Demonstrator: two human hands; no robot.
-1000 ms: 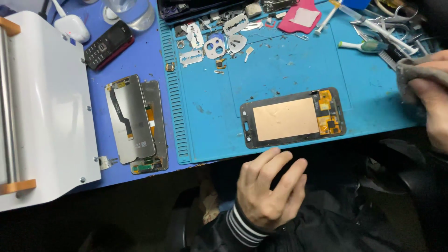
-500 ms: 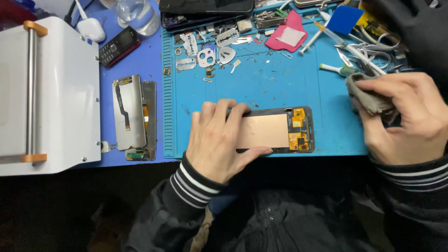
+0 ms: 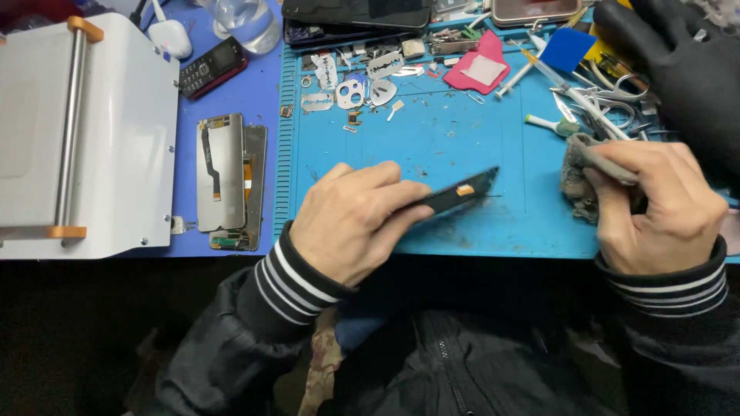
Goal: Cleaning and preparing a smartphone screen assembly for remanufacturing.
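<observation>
My left hand (image 3: 356, 219) grips a dark phone screen panel (image 3: 461, 192) by its near end and holds it tilted up on edge over the blue work mat (image 3: 455, 146). A small orange connector shows on the panel's raised face. To the right, my right hand (image 3: 655, 204) is closed on a crumpled grey cloth (image 3: 576, 179) at the mat's right side, apart from the panel.
A white machine with orange-capped roller (image 3: 85, 131) fills the left. Two bare screen panels (image 3: 227, 181) lie beside it, a small keypad phone (image 3: 212, 68) behind. Razor blades, metal parts, a pink pad (image 3: 482, 69), tweezers, scissors and a black glove (image 3: 678, 69) crowd the mat's back and right.
My left hand came up from my lap onto the panel, then lifted it from flat on the mat to tilted on edge. My right hand with the cloth moved left, closer in.
</observation>
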